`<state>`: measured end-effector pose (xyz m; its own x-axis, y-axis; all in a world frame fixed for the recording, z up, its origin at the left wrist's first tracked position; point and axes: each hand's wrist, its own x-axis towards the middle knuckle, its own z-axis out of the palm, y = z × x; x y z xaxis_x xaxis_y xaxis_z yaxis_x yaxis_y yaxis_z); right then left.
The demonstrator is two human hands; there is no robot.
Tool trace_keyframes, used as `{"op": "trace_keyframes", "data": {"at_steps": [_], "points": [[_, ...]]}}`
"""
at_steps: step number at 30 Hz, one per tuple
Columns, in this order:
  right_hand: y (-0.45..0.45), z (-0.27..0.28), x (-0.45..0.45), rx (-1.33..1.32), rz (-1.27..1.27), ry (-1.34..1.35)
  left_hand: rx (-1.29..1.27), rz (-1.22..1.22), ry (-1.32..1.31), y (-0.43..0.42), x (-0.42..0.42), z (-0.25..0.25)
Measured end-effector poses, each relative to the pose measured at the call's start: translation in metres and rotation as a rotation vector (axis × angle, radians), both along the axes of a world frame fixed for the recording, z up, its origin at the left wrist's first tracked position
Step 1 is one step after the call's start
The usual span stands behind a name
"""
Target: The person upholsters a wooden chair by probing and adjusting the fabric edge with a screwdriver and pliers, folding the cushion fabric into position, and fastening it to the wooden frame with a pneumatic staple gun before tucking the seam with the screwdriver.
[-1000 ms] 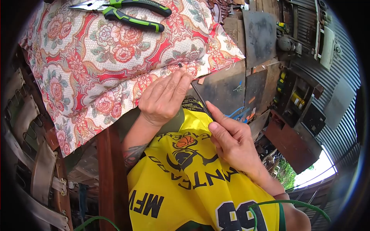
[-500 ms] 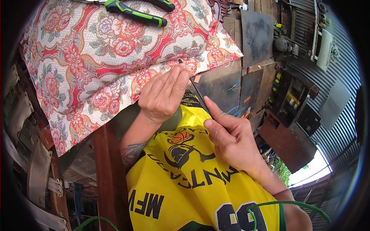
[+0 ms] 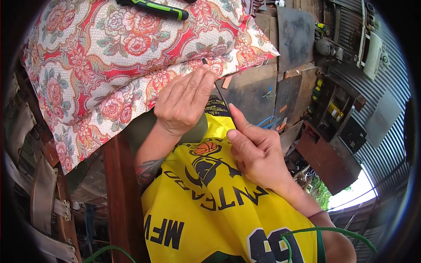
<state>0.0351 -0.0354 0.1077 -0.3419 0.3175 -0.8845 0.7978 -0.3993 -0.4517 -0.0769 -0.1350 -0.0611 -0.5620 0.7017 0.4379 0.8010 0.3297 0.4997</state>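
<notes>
A cushion covered in red and cream floral fabric (image 3: 116, 107) fills the upper left. My left hand (image 3: 184, 98) lies palm down at its near edge, fingers together over the fabric, thumb hidden. A thin dark rod (image 3: 222, 94) runs beneath those fingers, its dark tip showing just beyond them against the fabric. Lower right, my right hand (image 3: 256, 151) pinches the rod's near end between thumb and fingers. Black and green handles of a pliers-like tool (image 3: 160, 9) rest on top of the cushion, cut off by the frame's upper edge.
A reddish wooden beam (image 3: 123, 197) stands below the cushion. Left of it is a frame with webbing straps (image 3: 44, 188). Dark boards (image 3: 296, 39), a wooden shelf box (image 3: 331, 109) and corrugated metal sheeting (image 3: 386, 122) lie to the right. A green cord (image 3: 329, 230) crosses my jersey.
My right hand has moved slightly up and left with the rod. The rod's tip shows a little more beyond my left fingers. The cushion and tool appear higher in view.
</notes>
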Motion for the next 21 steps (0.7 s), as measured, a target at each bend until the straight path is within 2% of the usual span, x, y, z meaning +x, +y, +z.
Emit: {"op": "trace_keyframes", "data": {"at_steps": [1,3,6,8,10,12,14,15,19,21], "points": [[0.004,0.005,-0.007,0.0,-0.004,0.002,0.0,-0.004,0.002,0.0,0.0,0.001],[0.021,0.018,-0.026,-0.321,-0.347,-0.134,-0.005,0.0,-0.007,0.001,-0.001,0.002],[0.024,0.014,-0.015,-0.406,-0.456,-0.057,-0.006,-0.006,-0.012,0.002,-0.001,0.003],[0.014,0.01,-0.014,-0.374,-0.424,-0.06,-0.006,-0.019,-0.002,0.0,-0.001,0.004],[0.001,0.003,-0.008,-0.151,-0.19,-0.029,0.001,-0.029,0.014,0.0,-0.004,0.001],[0.006,0.006,-0.013,-0.179,-0.216,-0.03,0.016,-0.032,0.01,0.0,-0.004,0.0],[0.017,0.014,-0.019,-0.344,-0.408,-0.091,0.021,-0.027,0.019,0.003,-0.006,0.0],[0.019,0.01,-0.012,-0.396,-0.465,-0.035,0.017,-0.024,0.013,0.003,-0.004,0.003],[0.015,0.003,0.0,-0.466,-0.534,0.015,-0.011,-0.046,0.006,0.001,-0.003,0.004],[-0.005,-0.006,0.004,-0.056,-0.159,0.035,-0.003,-0.053,0.028,0.0,-0.004,0.001]]}}
